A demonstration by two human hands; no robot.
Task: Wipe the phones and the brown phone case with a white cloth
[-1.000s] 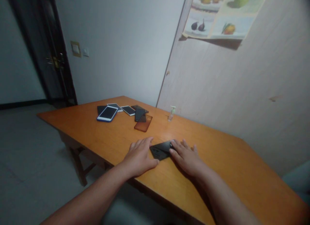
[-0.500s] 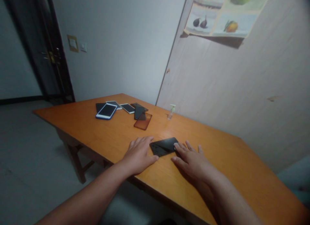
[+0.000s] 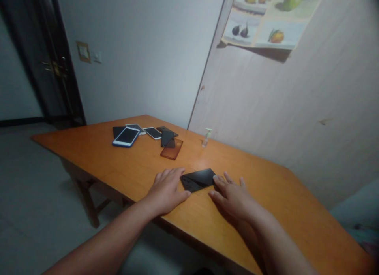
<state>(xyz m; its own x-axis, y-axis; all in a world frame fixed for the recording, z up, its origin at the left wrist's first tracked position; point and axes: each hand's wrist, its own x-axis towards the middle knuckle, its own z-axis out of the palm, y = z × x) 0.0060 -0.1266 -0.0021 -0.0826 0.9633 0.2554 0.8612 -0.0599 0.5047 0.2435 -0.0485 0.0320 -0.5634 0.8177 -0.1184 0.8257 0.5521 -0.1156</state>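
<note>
A dark smartphone [image 3: 197, 180] lies flat on the wooden table [image 3: 266, 196], its glossy face up. At its left end rests my left hand [image 3: 166, 191], thumb and fingers apart around the near and far corners. My right hand [image 3: 232, 193] is at the opposite end with fingers spread, the index fingertip touching the phone's right edge. Neither hand lifts it. Beyond my hands lies a translucent brown phone case [image 3: 172, 149], partly overlapping a dark phone [image 3: 167, 138].
Farther left lie a white phone in a blue case [image 3: 126, 136], another white phone [image 3: 152, 133] and more dark ones. A small clear pump bottle [image 3: 206, 138] stands near the wall. The table's near edge runs under my forearms. A fruit poster [image 3: 263, 22] hangs above.
The whole view has shifted slightly, with the background and tabletop items appearing a little farther left. My hands keep the same places at the two ends of the smartphone.
</note>
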